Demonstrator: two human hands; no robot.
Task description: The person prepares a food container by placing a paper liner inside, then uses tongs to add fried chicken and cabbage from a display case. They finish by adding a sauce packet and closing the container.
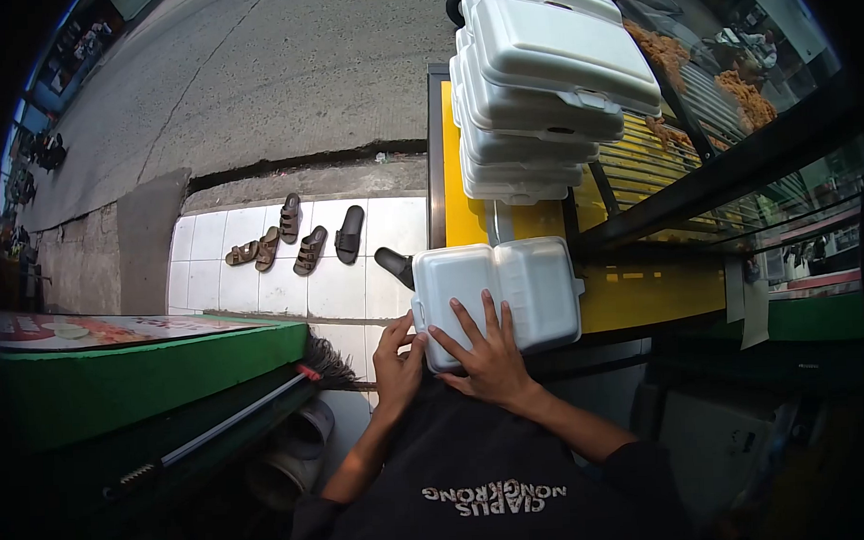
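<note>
White print on black shirt [477,478] at 6 o'clock, upside down to camera, reads roughly "CIAPUS NONGKRONG". Banner [111,329] at 9 o'clock printed, lettering too blurred to read.

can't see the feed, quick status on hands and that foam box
Left hand gripping near edge of closed foam clamshell box. Right hand flat on its lid. Stack of foam boxes behind, apart.
</note>
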